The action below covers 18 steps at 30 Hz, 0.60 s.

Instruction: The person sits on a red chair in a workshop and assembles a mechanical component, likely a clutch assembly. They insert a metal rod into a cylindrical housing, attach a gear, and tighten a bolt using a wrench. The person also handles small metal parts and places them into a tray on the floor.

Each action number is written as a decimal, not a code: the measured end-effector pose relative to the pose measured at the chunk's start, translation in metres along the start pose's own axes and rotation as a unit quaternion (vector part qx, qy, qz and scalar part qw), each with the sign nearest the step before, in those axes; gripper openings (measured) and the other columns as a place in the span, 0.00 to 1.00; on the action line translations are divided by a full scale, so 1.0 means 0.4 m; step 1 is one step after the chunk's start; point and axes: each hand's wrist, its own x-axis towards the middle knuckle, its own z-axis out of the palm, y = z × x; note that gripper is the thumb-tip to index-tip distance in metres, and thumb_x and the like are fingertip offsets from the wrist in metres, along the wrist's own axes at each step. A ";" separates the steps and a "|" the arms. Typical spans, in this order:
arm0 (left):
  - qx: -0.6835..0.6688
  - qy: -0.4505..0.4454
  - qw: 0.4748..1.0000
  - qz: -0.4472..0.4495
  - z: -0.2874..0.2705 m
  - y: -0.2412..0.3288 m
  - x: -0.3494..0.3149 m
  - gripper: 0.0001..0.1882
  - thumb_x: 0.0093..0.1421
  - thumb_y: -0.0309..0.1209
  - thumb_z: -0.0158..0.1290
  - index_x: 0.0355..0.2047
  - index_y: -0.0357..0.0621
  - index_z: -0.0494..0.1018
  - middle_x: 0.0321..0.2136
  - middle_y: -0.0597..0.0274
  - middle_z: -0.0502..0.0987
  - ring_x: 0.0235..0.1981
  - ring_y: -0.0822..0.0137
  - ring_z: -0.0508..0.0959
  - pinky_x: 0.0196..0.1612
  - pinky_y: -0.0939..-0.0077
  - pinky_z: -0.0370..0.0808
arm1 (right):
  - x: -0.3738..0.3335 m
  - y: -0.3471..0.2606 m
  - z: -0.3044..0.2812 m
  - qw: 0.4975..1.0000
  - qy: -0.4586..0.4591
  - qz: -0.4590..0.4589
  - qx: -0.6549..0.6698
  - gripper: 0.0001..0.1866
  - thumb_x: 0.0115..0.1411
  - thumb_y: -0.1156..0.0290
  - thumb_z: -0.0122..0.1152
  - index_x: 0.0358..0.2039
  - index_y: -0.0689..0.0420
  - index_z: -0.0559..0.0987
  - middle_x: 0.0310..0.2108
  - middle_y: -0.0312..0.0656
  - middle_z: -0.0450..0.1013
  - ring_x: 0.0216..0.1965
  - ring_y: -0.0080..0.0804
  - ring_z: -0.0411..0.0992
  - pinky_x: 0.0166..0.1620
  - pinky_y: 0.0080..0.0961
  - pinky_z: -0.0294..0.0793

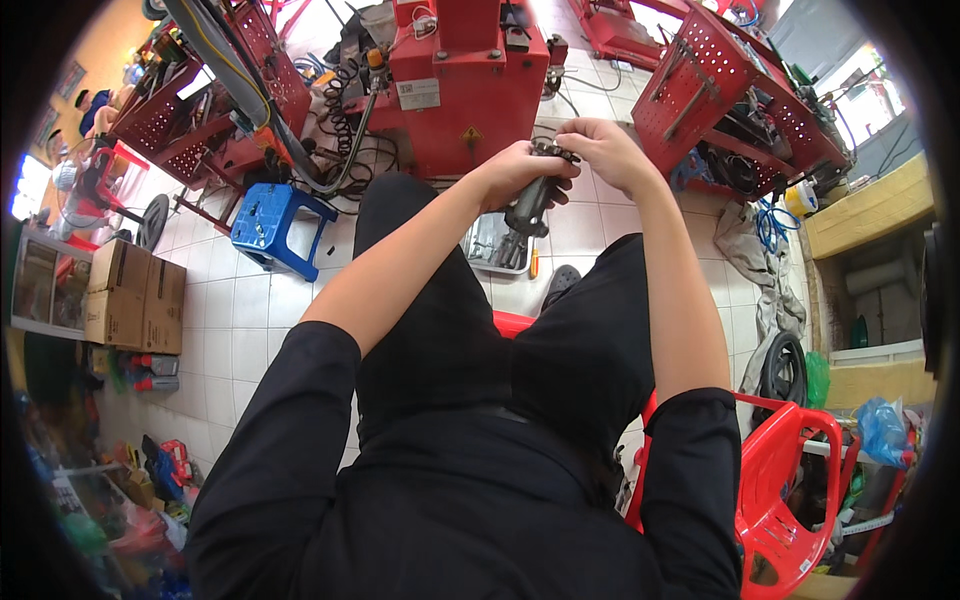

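In front of my knees, my left hand [520,172] is wrapped round a dark grey metal machine part [530,207], roughly cylindrical, its lower end tilted down and toward me. My right hand [607,152] meets it at the upper end, fingers bent and pressed together. What those fingertips pinch is too small to tell. Below the part, a metal tray [484,259] with several dark metal pieces rests on the tiled floor. Beside the tray lies a tool with a yellow and orange handle [534,264], perhaps a screwdriver.
A red machine [460,125] stands straight ahead, with hoses by its left side. The blue plastic stool [275,225] is to the left, beside a red perforated tool cart [215,130]. Another red cart [690,85] stands right. A red plastic chair [785,520] is behind on the right.
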 end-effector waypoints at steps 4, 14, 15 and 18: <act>0.041 0.050 0.998 -0.004 -0.042 -0.010 0.070 0.14 0.50 0.33 0.59 0.34 0.37 0.73 0.27 0.58 0.76 0.26 0.68 0.78 0.30 0.75 0.76 | 0.080 0.057 -0.011 0.999 -0.009 0.022 0.029 0.13 0.59 0.66 0.53 0.36 0.63 0.76 0.29 0.34 0.72 0.33 0.19 0.66 0.39 0.19 0.65; -0.050 0.183 0.981 0.043 -0.197 -0.058 0.248 0.15 0.51 0.34 0.60 0.36 0.39 0.73 0.26 0.62 0.77 0.27 0.69 0.78 0.28 0.74 0.76 | 0.220 0.183 0.002 0.989 0.092 0.014 0.119 0.29 0.57 0.53 0.59 0.51 0.62 0.68 0.36 0.43 0.74 0.32 0.24 0.71 0.36 0.23 0.69; -0.090 0.206 0.974 0.041 -0.206 -0.064 0.264 0.14 0.51 0.34 0.59 0.36 0.40 0.72 0.26 0.62 0.76 0.26 0.69 0.78 0.27 0.73 0.77 | 0.219 0.221 0.009 0.984 0.110 0.029 0.136 0.32 0.56 0.52 0.59 0.53 0.62 0.66 0.36 0.43 0.74 0.32 0.24 0.71 0.36 0.23 0.69; -0.264 0.258 0.928 0.044 -0.245 -0.117 0.313 0.11 0.54 0.37 0.57 0.29 0.45 0.70 0.23 0.62 0.75 0.25 0.65 0.78 0.26 0.70 0.76 | 0.205 0.321 0.057 0.961 0.055 0.122 0.243 0.35 0.55 0.51 0.60 0.55 0.60 0.64 0.36 0.44 0.74 0.34 0.23 0.71 0.34 0.22 0.69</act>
